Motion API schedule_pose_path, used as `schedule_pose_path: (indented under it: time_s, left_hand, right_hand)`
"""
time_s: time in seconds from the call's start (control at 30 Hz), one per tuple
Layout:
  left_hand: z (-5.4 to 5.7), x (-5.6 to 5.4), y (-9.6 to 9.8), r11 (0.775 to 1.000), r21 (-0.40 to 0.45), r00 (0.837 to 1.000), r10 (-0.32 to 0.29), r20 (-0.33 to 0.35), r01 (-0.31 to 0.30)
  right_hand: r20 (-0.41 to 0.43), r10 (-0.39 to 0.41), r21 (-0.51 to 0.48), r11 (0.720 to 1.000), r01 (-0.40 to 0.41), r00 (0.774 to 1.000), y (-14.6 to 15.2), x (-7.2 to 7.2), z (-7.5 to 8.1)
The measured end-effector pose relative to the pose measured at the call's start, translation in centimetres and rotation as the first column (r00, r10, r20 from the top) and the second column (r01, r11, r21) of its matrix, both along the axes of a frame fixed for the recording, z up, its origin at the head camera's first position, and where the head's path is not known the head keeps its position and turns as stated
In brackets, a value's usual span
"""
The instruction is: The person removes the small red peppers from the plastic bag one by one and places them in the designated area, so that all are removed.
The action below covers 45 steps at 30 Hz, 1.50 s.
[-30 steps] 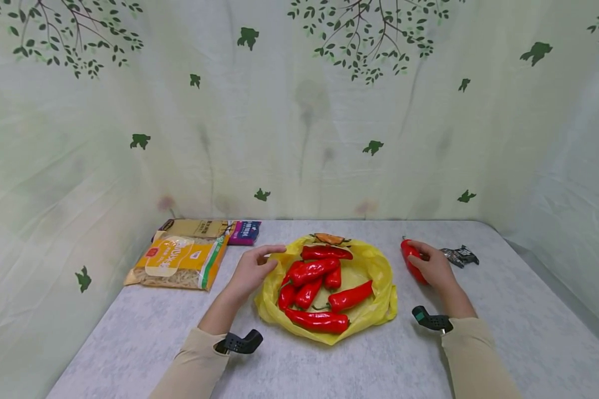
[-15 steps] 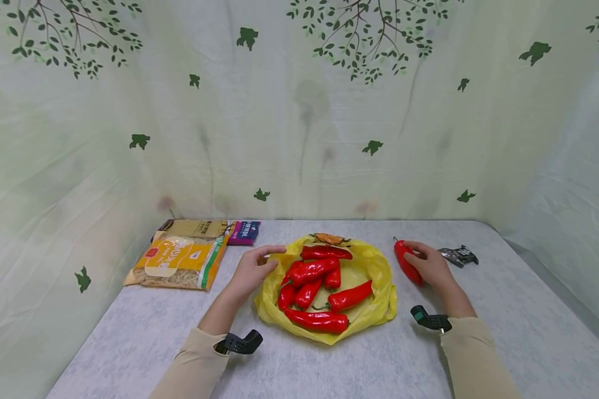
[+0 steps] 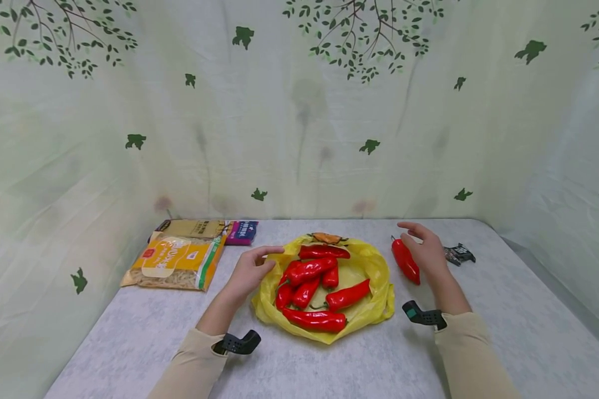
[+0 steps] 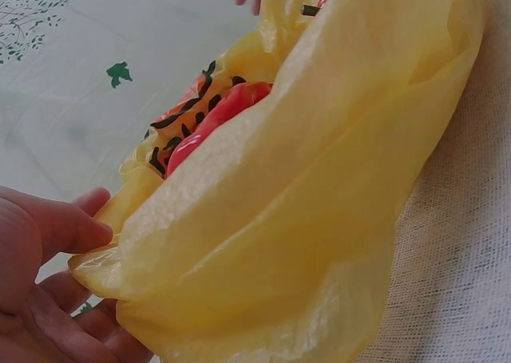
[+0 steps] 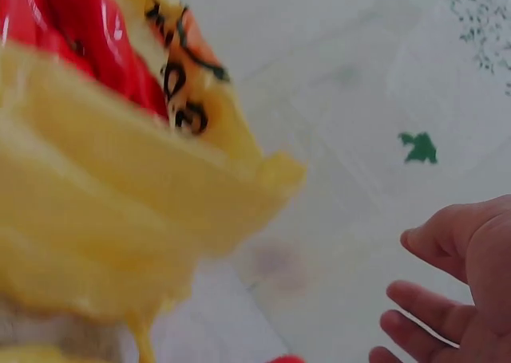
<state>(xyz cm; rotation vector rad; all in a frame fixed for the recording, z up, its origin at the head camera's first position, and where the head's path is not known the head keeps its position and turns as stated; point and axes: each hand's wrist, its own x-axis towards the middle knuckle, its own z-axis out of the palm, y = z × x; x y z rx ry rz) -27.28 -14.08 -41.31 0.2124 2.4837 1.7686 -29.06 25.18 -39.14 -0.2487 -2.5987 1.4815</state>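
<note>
A yellow plastic bag (image 3: 371, 316) lies spread open on the table, with several glossy red peppers (image 3: 309, 270) inside. At its left rim is my left hand (image 3: 249, 271), index finger stretched out and thumb near the plastic; in the left wrist view a fold of the bag lies against the fingers, with some fingertips hidden behind it. A single red pepper (image 3: 405, 261) lies on the table right of the bag. Over its right side hovers my right hand (image 3: 426, 252), fingers spread apart and holding nothing; in the right wrist view only a sliver of red shows below it.
Back left, an orange-and-clear food packet (image 3: 172, 263) leans on a tan packet (image 3: 192, 228) beside a purple one (image 3: 242, 233). A small black packet (image 3: 460, 254) lies right of my right hand. A leaf-patterned curtain (image 3: 299, 138) encloses the back and sides.
My right hand gripped the loose red pepper, shifted it slightly left, then let go and rose back from it. The left hand has stayed at the bag's rim.
</note>
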Motion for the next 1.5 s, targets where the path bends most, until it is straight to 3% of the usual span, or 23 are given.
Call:
schedule_pose_path:
  time_s: [0.13,0.27,0.4,0.5,0.63,0.73,0.87,1.03,1.27,1.43,1.5]
  left_hand:
    - [-0.2,0.0,-0.1,1.000,0.006,1.000,-0.005,-0.003,0.005]
    - [-0.4,0.1,-0.2,1.000,0.004,1.000,-0.002,-0.001,0.002]
    - [-0.5,0.1,-0.2,1.000,0.002,1.000,0.010,0.010,-0.010]
    - [-0.3,0.0,-0.1,1.000,0.002,1.000,0.015,0.018,-0.015]
    - [-0.2,0.0,-0.1,1.000,0.002,1.000,0.015,0.025,-0.015]
    - [-0.2,0.0,-0.1,1.000,-0.001,1.000,0.013,0.028,-0.013]
    - [-0.2,0.0,-0.1,1.000,0.001,0.999,0.010,0.033,-0.010]
    - [-0.2,0.0,-0.1,1.000,0.007,1.000,0.006,0.030,-0.006]
    - [0.0,0.2,0.0,1.000,0.010,0.999,0.006,0.037,-0.007]
    - [0.0,0.0,0.1,1.000,0.012,1.000,0.002,0.031,-0.002]
    - [0.1,0.0,0.1,1.000,0.009,1.000,-0.002,0.029,0.001]
  right_hand:
    - [-0.071,0.076,-0.073,0.994,-0.081,0.995,-0.9,0.4,0.8]
    - [-0.084,0.135,-0.137,0.980,-0.146,0.987,-1.8,0.7,1.4]
    - [-0.114,0.229,-0.106,0.965,-0.241,0.967,-2.6,1.0,1.9]
    - [-0.134,0.346,-0.054,0.933,-0.356,0.929,-3.1,1.3,2.2]
    - [-0.096,0.502,-0.044,0.861,-0.507,0.860,-3.7,1.8,2.6]
    - [-0.059,0.581,-0.046,0.811,-0.583,0.812,-4.2,2.1,2.8]
    - [-0.046,0.642,-0.013,0.766,-0.643,0.766,-4.8,2.3,2.9]
    - [-0.036,0.675,0.026,0.738,-0.674,0.737,-5.6,2.7,2.8]
    - [0.008,0.744,0.066,0.666,-0.743,0.668,-7.0,2.8,2.1]
    - [0.083,0.762,0.094,0.636,-0.766,0.643,-7.5,2.9,1.8]
    - [0.116,0.777,0.116,0.608,-0.785,0.619,-7.6,3.0,1.6]
